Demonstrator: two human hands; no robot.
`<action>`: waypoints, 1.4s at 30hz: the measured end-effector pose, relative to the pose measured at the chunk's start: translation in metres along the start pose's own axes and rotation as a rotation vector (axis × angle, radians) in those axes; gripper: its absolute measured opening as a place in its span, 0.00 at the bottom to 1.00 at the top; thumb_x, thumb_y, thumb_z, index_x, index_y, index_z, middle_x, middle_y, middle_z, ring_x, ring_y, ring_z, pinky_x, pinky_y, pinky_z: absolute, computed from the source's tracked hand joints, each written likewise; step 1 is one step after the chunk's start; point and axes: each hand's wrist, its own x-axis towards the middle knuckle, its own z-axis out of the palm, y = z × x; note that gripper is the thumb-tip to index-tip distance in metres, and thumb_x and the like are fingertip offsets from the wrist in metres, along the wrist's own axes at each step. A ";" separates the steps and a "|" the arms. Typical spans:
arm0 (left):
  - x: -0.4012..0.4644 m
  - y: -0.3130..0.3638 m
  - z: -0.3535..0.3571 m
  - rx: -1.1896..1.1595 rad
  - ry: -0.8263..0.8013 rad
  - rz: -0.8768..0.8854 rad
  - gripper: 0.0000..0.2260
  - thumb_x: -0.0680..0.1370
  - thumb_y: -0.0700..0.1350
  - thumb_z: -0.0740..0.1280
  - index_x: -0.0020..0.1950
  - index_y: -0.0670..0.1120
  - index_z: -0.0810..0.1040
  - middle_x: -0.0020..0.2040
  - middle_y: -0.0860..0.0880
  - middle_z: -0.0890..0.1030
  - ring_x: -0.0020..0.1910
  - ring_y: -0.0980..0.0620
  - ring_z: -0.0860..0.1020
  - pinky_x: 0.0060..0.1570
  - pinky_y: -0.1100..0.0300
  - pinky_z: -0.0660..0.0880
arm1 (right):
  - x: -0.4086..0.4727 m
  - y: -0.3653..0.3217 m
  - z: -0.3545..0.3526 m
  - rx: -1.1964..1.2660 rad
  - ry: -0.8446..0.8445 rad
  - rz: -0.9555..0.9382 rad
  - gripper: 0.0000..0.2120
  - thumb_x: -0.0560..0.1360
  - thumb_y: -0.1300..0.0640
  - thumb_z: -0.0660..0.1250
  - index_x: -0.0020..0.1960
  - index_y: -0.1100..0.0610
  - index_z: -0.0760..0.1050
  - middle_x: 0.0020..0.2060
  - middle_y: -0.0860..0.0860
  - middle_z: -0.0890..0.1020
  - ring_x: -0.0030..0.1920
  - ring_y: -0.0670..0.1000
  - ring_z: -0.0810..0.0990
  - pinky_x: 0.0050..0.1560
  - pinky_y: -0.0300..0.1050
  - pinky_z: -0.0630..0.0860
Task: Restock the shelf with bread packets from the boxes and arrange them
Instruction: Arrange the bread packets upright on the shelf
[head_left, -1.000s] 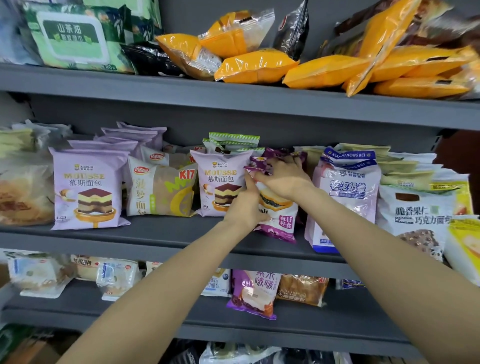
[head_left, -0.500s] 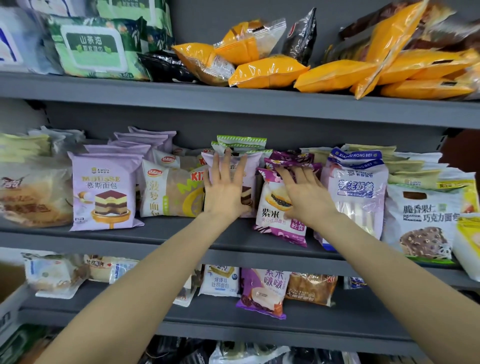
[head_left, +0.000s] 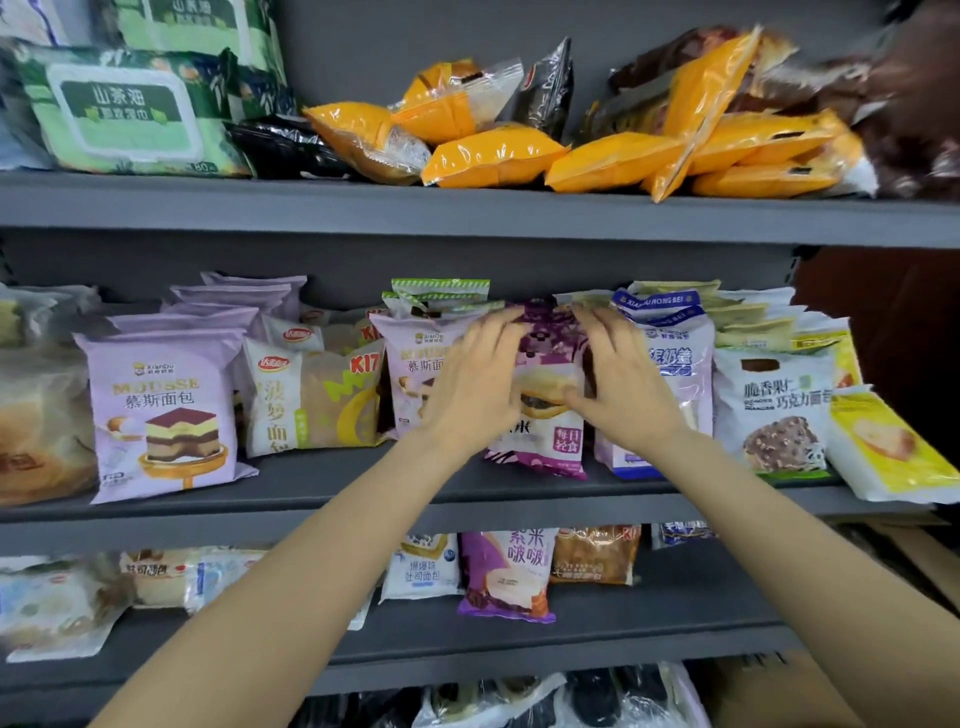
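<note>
Purple bread packet (head_left: 545, 395) between hands

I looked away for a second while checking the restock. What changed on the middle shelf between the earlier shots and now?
Both hands moved from lying flat on the packets to flanking the purple packet: the left hand at its left edge, the right hand at its right, fingers curled. The packet now stands straighter. The neighbouring mousse packet and the other stock stayed put.
</note>
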 end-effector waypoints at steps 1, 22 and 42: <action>0.001 0.008 0.002 0.037 -0.023 0.089 0.26 0.67 0.36 0.67 0.66 0.40 0.71 0.68 0.43 0.71 0.68 0.44 0.69 0.65 0.52 0.67 | -0.006 0.009 -0.006 0.003 0.039 0.031 0.36 0.70 0.54 0.70 0.73 0.59 0.58 0.70 0.58 0.62 0.71 0.59 0.60 0.72 0.55 0.61; 0.064 0.095 0.079 0.602 -0.464 -0.195 0.59 0.62 0.67 0.72 0.77 0.43 0.39 0.75 0.41 0.57 0.75 0.42 0.54 0.70 0.33 0.42 | -0.002 0.094 -0.009 0.039 -0.311 0.278 0.58 0.66 0.41 0.74 0.77 0.53 0.35 0.72 0.71 0.45 0.74 0.68 0.49 0.70 0.56 0.60; 0.181 0.065 0.105 -0.089 -0.488 -0.444 0.12 0.80 0.42 0.63 0.60 0.39 0.77 0.61 0.41 0.78 0.55 0.46 0.77 0.49 0.60 0.70 | 0.003 0.107 0.007 -0.219 -0.117 0.010 0.49 0.71 0.45 0.71 0.77 0.59 0.43 0.76 0.62 0.44 0.77 0.59 0.41 0.75 0.51 0.47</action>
